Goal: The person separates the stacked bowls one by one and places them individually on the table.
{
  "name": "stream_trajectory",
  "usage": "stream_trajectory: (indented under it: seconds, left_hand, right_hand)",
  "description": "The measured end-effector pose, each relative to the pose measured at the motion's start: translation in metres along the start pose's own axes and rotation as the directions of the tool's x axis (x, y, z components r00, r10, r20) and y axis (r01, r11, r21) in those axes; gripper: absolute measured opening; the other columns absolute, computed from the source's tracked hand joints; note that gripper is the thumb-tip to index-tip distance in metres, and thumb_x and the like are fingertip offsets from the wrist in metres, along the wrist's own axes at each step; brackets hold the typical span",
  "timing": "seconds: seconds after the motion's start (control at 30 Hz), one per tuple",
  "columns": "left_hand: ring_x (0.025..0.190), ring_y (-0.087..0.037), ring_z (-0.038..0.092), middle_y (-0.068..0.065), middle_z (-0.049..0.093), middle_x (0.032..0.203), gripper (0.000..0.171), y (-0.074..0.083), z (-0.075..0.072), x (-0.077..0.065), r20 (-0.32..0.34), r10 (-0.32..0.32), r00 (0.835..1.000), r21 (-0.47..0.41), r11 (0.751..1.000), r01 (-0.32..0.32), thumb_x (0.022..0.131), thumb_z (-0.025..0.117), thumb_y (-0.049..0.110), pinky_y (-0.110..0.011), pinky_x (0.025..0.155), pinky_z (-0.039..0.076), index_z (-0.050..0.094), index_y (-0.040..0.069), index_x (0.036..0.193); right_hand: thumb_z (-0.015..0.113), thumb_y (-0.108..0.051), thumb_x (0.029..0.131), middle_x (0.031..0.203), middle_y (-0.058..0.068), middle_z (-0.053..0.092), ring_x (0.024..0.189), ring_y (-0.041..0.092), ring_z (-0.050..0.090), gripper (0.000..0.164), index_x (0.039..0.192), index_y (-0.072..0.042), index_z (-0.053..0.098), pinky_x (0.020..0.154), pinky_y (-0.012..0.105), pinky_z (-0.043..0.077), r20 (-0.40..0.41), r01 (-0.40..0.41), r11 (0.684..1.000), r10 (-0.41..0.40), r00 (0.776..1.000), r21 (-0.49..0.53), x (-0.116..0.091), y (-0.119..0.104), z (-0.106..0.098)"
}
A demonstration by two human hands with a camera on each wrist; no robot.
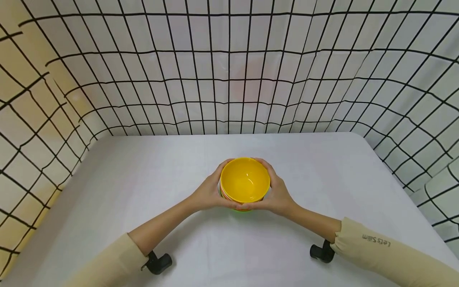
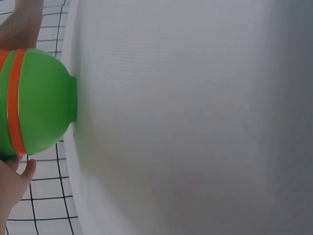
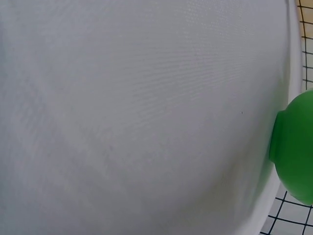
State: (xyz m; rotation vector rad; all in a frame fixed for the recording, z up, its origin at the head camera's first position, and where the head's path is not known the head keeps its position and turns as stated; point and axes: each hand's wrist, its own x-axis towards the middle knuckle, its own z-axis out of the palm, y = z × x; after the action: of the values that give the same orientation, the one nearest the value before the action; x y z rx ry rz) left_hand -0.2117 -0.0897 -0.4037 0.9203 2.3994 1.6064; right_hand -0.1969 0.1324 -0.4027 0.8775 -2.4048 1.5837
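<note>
Both hands hold a stack of nested bowls between them near the middle of the white table (image 1: 229,247). The top one is a yellow bowl (image 1: 245,181), upright, its inside bare. My left hand (image 1: 209,193) grips the stack's left side, and my right hand (image 1: 279,195) grips the right side. The thumbs meet along the near side, while the other fingers wrap toward the back. In the left wrist view, a green bowl (image 2: 46,103) forms the bottom, with orange bands (image 2: 14,103) above it. The right wrist view shows only part of the green bowl (image 3: 296,147).
A black wire grid (image 1: 229,65) over white sheeting rises behind the table and along both sides. Black wrist mounts (image 1: 157,263) hang under both forearms, beside beige sleeves (image 1: 387,251).
</note>
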Motion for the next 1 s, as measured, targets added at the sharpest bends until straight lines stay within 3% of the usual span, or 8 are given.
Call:
stream_trajectory:
  seconds: [0.23,0.43,0.53,0.67,0.77,1.0]
  left_hand:
    - [0.119,-0.01,0.045,0.01,0.041,0.136,0.105,0.0,0.001,-0.001,-0.007,0.005,1.0,-0.009,1.0,-0.005,0.059,0.088,0.024,-0.037,0.101,0.039,0.022,0.026,0.142]
    - [0.119,-0.009,0.045,0.011,0.04,0.136,0.105,0.0,0.001,-0.001,0.0,0.02,1.0,-0.008,1.0,-0.02,0.06,0.087,0.025,-0.034,0.1,0.04,0.021,0.028,0.142]
    - [0.12,-0.014,0.045,0.003,0.039,0.138,0.105,0.013,-0.001,-0.003,0.014,0.024,1.0,-0.001,1.0,-0.024,0.062,0.086,0.019,-0.036,0.1,0.04,0.02,0.019,0.143]
    - [0.12,-0.016,0.045,0.001,0.038,0.139,0.105,0.012,-0.002,-0.003,0.022,0.023,0.999,0.036,0.999,-0.024,0.063,0.085,0.017,-0.038,0.1,0.04,0.018,0.017,0.144]
    - [0.119,-0.011,0.045,0.009,0.038,0.138,0.106,-0.003,0.0,-0.002,0.011,0.029,1.0,0.067,0.997,-0.029,0.063,0.086,0.026,-0.037,0.099,0.041,0.017,0.027,0.143]
    - [0.119,-0.01,0.046,0.01,0.04,0.137,0.106,-0.003,0.001,-0.002,-0.014,0.028,1.0,0.116,0.993,-0.026,0.062,0.085,0.034,-0.039,0.098,0.042,0.016,0.032,0.143]
  right_hand:
    - [0.087,-0.002,0.054,0.132,0.019,0.045,0.115,0.03,0.048,0.103,0.136,0.004,0.026,0.096,0.044,0.044,-0.002,-0.005,1.0,0.005,1.0,0.004,0.0,-0.029,-0.002]
    - [0.085,0.002,0.055,0.133,0.019,0.044,0.117,0.031,0.047,0.101,0.136,0.006,0.026,0.097,0.045,0.042,0.0,-0.018,1.0,0.018,1.0,0.016,0.001,-0.035,-0.003]
    - [0.085,0.002,0.054,0.133,0.019,0.044,0.116,0.03,0.047,0.102,0.136,0.005,0.026,0.097,0.044,0.043,0.001,-0.015,1.0,0.015,1.0,0.023,0.002,-0.033,-0.003]
    - [0.086,0.001,0.054,0.132,0.018,0.045,0.116,0.03,0.048,0.102,0.137,0.005,0.026,0.096,0.044,0.043,0.006,-0.021,1.0,0.021,1.0,0.022,0.002,-0.032,-0.003]
    - [0.086,0.001,0.054,0.132,0.018,0.045,0.115,0.029,0.048,0.102,0.137,0.004,0.026,0.096,0.043,0.044,0.007,-0.026,1.0,0.025,1.0,0.016,0.002,-0.032,-0.003]
    - [0.088,-0.004,0.053,0.129,0.019,0.048,0.113,0.029,0.049,0.104,0.136,0.007,0.026,0.097,0.036,0.044,-0.004,0.009,1.0,-0.009,1.0,-0.01,0.006,-0.035,-0.01]
